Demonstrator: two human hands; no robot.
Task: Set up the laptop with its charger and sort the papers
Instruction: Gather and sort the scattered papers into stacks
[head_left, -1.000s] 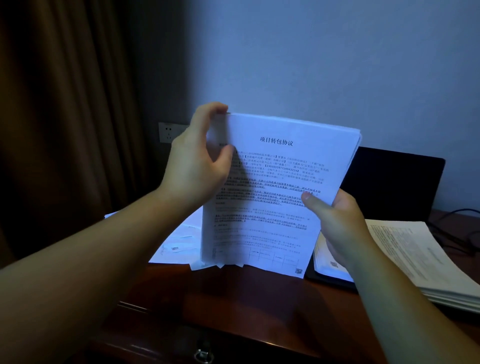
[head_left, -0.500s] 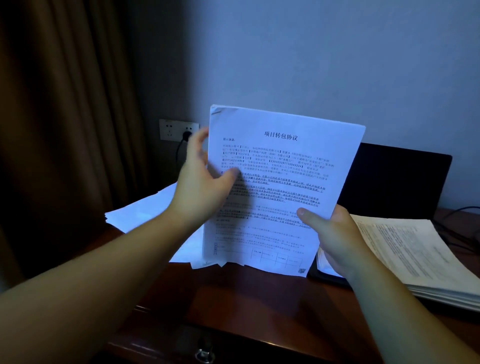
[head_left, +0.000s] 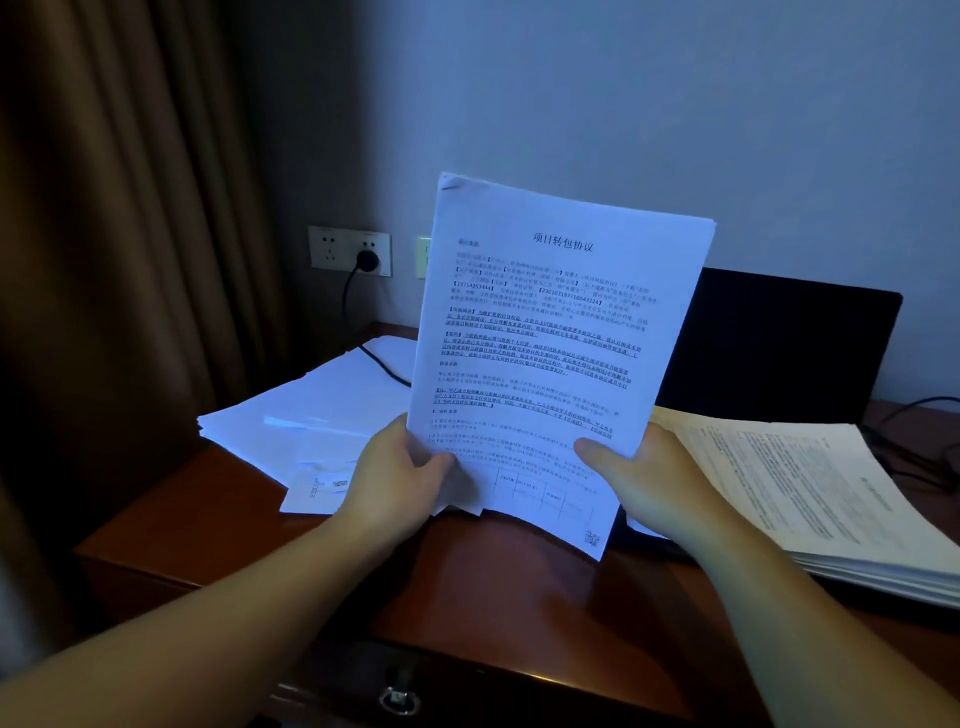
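Head view: left hand (head_left: 402, 480) and right hand (head_left: 641, 478) each pinch the lower edge of a printed sheaf (head_left: 550, 353), held upright above the desk (head_left: 519, 587). Loose papers (head_left: 311, 410) lie left of the grip, stacked pages (head_left: 810, 493) right, dark laptop (head_left: 779, 343) behind.

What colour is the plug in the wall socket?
The plug is black, like its cable, and sits in a pale socket plate. The head view, the only one, shows it.
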